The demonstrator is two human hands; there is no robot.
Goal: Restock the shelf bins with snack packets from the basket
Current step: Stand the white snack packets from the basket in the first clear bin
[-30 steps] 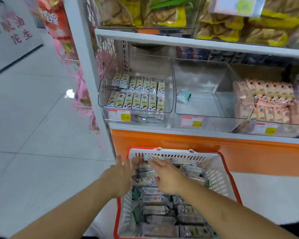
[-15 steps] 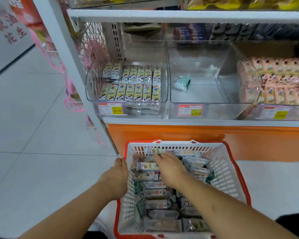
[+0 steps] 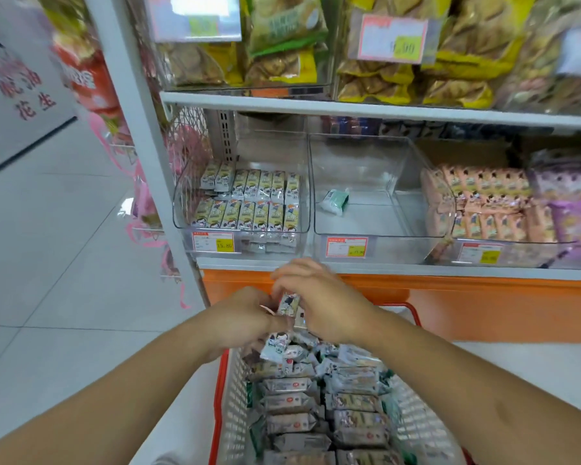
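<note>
1. Packets fill the basket, laid in rough rows. The basket sits on the floor in front of the shelf, under both arms.
2. Left hand and right hand meet above the basket's far end, below the shelf's orange front. Between them stands a small bunch of packets, more or less upright.
3. Left fingers are curled round the lower part of the bunch; one more packet hangs loose under this hand, though whether it is held or just resting on the pile cannot be told.
4. Right fingers are curled over the top of the bunch, thumb side against the wrappers. My reading: the two hands are squaring several packets into one stack so they go in together, not singly.
5. Left bin holds two neat rows of packets standing on end, printed with the same cartoon pattern as the held ones. Likely the target, since the upright hold matches how those rows stand.
6. Middle bin holds a single green packet near its left wall. Right bin is stocked with pink packets.
7. Risk, as judged: slick wrappers, loose bunch; a packet could slip on the lift to the shelf.
8. Task is far from done: the basket is nearly full.
</note>
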